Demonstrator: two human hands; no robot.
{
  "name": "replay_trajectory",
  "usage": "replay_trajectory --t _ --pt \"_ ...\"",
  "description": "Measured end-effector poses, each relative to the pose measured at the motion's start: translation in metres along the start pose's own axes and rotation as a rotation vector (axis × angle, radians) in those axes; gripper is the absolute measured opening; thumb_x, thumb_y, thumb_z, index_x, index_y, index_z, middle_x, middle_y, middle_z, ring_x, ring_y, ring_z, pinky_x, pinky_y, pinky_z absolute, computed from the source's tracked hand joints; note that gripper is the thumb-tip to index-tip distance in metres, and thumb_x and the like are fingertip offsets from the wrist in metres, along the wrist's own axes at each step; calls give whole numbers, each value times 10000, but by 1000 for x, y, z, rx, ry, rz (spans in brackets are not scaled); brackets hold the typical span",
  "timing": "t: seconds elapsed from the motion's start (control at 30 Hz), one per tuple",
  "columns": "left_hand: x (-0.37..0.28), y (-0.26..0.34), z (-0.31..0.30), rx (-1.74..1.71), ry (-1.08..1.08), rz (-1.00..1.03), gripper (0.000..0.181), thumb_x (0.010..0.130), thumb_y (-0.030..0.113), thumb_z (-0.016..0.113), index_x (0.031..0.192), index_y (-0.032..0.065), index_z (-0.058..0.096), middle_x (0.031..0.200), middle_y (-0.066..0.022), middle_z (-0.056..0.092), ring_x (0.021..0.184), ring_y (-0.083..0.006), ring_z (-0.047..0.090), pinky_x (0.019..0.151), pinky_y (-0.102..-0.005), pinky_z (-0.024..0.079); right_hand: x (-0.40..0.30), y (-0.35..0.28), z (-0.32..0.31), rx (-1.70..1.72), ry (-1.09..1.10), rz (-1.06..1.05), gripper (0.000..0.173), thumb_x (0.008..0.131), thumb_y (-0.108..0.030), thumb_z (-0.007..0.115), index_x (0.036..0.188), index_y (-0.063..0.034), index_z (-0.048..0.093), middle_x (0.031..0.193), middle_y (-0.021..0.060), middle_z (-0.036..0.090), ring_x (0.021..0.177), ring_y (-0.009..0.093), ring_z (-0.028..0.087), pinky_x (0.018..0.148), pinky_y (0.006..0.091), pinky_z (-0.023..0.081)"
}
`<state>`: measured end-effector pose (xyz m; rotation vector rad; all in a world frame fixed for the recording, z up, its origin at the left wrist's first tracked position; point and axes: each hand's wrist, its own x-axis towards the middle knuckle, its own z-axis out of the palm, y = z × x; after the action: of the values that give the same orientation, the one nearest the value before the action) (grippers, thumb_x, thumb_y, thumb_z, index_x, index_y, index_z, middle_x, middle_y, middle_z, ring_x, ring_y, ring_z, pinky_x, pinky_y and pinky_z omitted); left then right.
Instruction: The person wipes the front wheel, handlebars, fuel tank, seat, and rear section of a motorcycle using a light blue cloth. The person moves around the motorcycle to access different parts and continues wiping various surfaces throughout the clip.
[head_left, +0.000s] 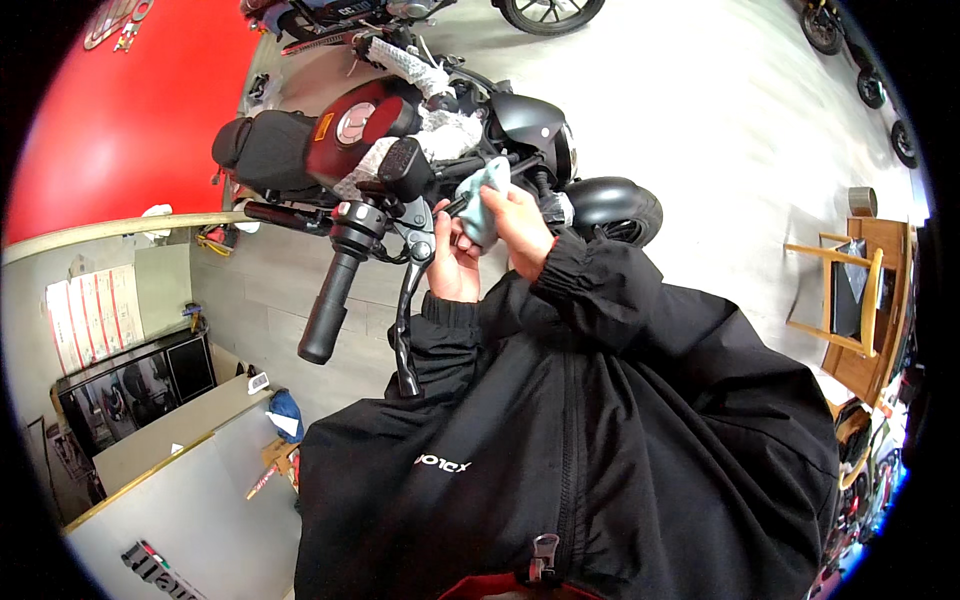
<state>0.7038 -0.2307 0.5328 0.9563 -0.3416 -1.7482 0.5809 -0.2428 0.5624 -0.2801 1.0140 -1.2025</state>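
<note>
A light blue cloth (482, 196) is bunched in my right hand (523, 231), its thumb pressed on the near side. My left hand (454, 271) is at the cloth's lower left edge, fingers curled beside a thin black rod or cable (450, 208). Part of those fingers is hidden, so what they grip is unclear. Both hands are at the front of a motorcycle with a dark red fuel tank (341, 133). Close to my left hand are a black lever (409, 322), a rubber handlebar grip (324, 315), a switch housing (358, 225) and a black fluid reservoir (405, 166).
Bubble wrap (450, 135) covers parts of the handlebar. The black headlight housing (529, 135) and front wheel (637, 214) extend to the right. Another motorcycle (322, 19) stands beyond. A grey counter (187, 510) is at lower left, a wooden chair (832, 300) at right.
</note>
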Motion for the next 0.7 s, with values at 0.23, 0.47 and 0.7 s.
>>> replay_trajectory --t 0.23,0.47,0.7 --pt "12 5 18 96 94 -61 145 959 289 511 1051 177 516 726 57 435 639 -69 417 575 -228 375 68 3 -48 -214 277 -227 189 889 -97 543 1025 5 625 846 36 634 750 110 564 670 275 452" --pt "22 7 7 170 -2 -63 91 941 226 539 1008 173 507 676 49 444 595 -77 444 514 -230 393 92 -26 -121 -1163 594 -319 378 924 -302 472 1148 -8 550 988 265 623 930 371 615 786 426 478" --pt "19 10 4 147 -15 -50 139 931 185 571 1028 108 509 667 30 488 550 -71 486 492 -197 424 43 -66 -62 -832 471 -667 299 952 -285 458 1076 -28 549 789 132 625 722 229 604 640 374 476"
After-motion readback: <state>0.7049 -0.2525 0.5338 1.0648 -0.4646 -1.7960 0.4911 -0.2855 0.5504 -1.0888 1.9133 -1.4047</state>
